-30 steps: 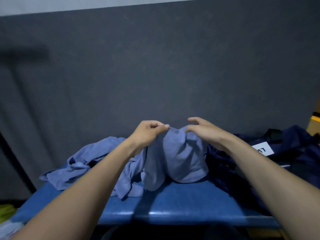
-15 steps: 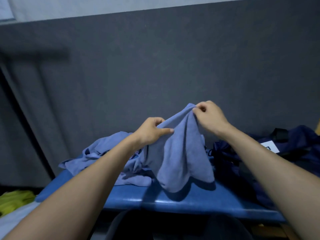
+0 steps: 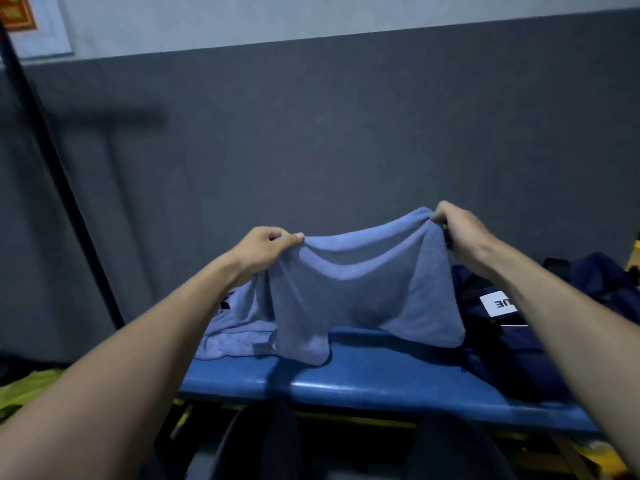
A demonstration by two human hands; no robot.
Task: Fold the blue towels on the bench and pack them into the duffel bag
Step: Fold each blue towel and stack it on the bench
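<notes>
Two hands hold one towel up over the worktop. At far left a dark pole (image 3: pixel 59 174) slants up the grey wall (image 3: pixel 346 133), with something yellow-green (image 3: pixel 24 389) low beside it. My left hand (image 3: pixel 263 249) comes next, its fingers (image 3: pixel 277 237) and thumb pinched together on the towel's left top corner. Below and behind that hand, the other towels (image 3: pixel 232 330) lie crumpled in a heap on the left part of the blue worktop (image 3: pixel 381 386). The towel (image 3: pixel 363 292) I hold hangs spread between my hands, sagging a little along its top edge; its lower left corner droops onto the worktop, while the lower right corner hangs near the bag. My right hand (image 3: pixel 460 233) is a bit higher than the left, its fingers (image 3: pixel 441 214) clamped on the right top corner, bunching the cloth. Furthest right, the dark navy duffel bag (image 3: pixel 502 348) slumps on the worktop, touching the towel's right edge, with a white label (image 3: pixel 497 304) showing on it, partly hidden by my forearm.
</notes>
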